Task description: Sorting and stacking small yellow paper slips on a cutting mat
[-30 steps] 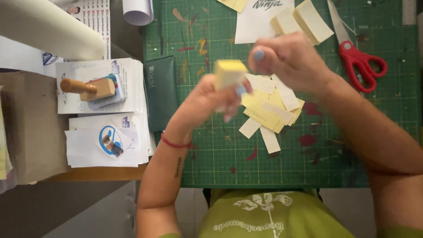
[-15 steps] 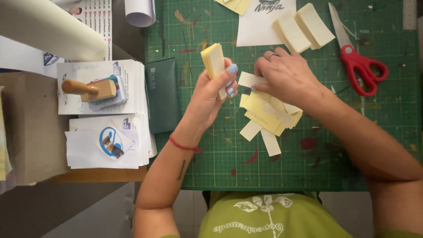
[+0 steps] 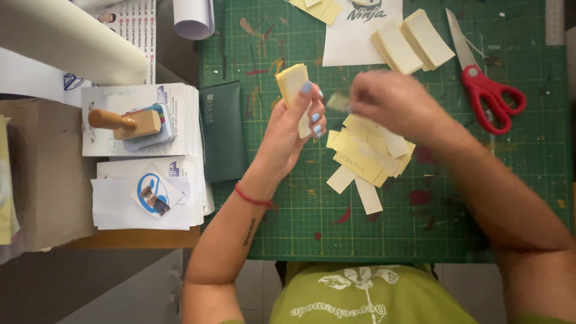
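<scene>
Looks like a craft/print-finishing workbench, not a kitchen or lab. Evidence: paint-stained green cutting mat (image 3: 420,222) with grid, red scissors (image 3: 489,90), stacks of cut yellow paper slips (image 3: 366,156), wooden-handled rubber stamp (image 3: 123,123) on piles of printed sheets (image 3: 144,198), paper rolls (image 3: 195,18), ruler (image 3: 555,21) at mat edge.

Green cutting mat (image 3: 420,228) w/ pale grid, paint-stained – red, orange blotches – covers work surface. Wooden tabletop edge (image 3: 138,238) shows at lower left, brown cardboard box (image 3: 45,174) just beside it. Floor (image 3: 72,288) below: grey at left, pale tiles nearer centre. Upper left – large cream paper roll (image 3: 66,39), lying at a slant. Light even, soft; no hard shadows. Walls, windows out of view.
</scene>
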